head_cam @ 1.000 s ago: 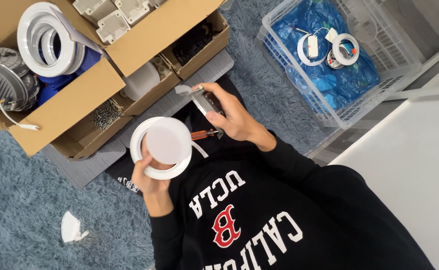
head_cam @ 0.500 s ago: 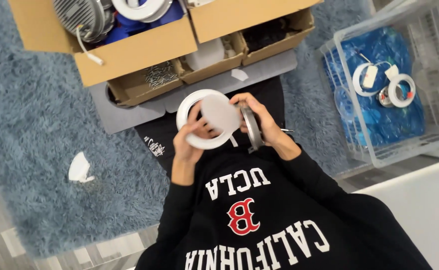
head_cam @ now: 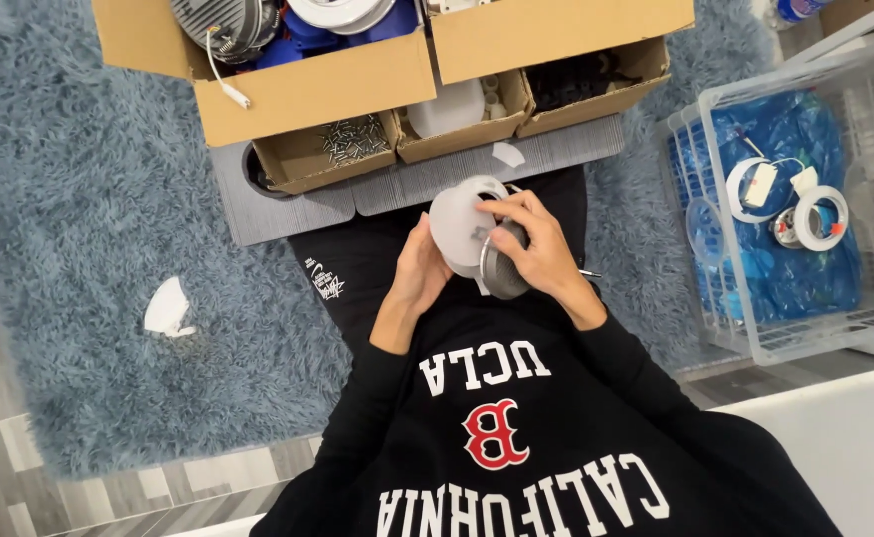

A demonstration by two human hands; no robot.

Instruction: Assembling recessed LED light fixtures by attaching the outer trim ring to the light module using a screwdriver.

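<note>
Hands grip a light fitting over the lap: left hand (head_cam: 419, 273) clasps its smooth white round trim (head_cam: 460, 231), right hand (head_cam: 536, 249) half-hides its ribbed grey metal body (head_cam: 503, 270).

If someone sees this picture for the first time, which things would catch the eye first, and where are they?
At the centre, the left hand and right hand together hold a round white lamp fitting with a grey metal back, above a black sweatshirt with large white and red letters. Above them stand open cardboard boxes with parts and screws, on a fluffy blue-grey rug. At the right, a clear plastic crate holds blue bags and more white rings.
</note>
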